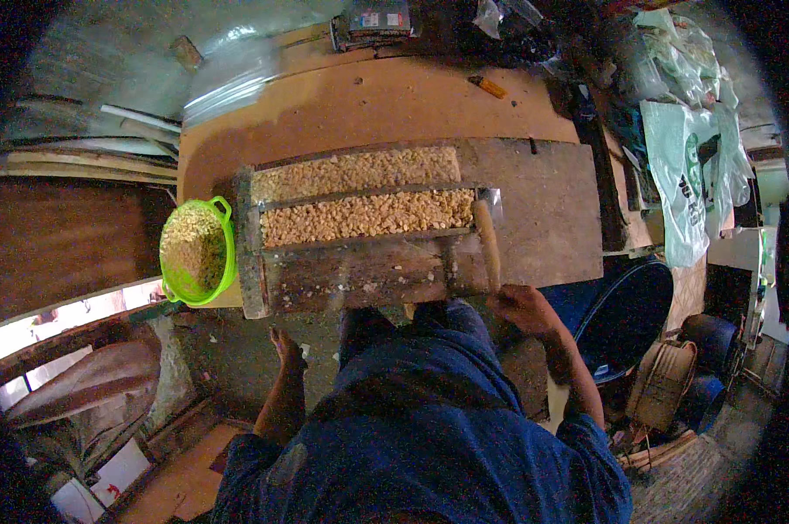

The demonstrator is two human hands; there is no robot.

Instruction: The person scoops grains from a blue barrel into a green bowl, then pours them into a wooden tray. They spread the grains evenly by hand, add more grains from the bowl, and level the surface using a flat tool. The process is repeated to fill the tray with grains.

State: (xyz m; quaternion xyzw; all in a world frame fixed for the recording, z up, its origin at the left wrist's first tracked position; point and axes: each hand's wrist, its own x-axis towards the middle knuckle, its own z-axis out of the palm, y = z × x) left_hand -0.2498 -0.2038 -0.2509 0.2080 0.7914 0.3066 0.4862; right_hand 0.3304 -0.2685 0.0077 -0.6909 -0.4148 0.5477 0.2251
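Note:
My right hand [525, 309] is closed at the near end of a pale wooden bar [488, 245], which lies across the right end of a wooden frame. Beside the bar's far end is a shiny metal piece [493, 201]. Two long bays of the frame hold pale tan, lumpy pieces [368, 215], whose kind I cannot tell. In front of them runs a worn wooden board [368, 275] with scattered crumbs. My left hand [288, 350] hangs below the frame's left end, fingers apart and holding nothing. A bright green plastic basket [232, 262], full of similar pieces, stands left of the frame.
The frame rests on a grey board [551, 216] over a brown tabletop [427, 98]. An orange-handled tool [489, 87] lies at the back. Plastic bags [679, 177] hang at right, above a large blue drum [623, 321]. Dark slats and boards [74, 242] stand at left.

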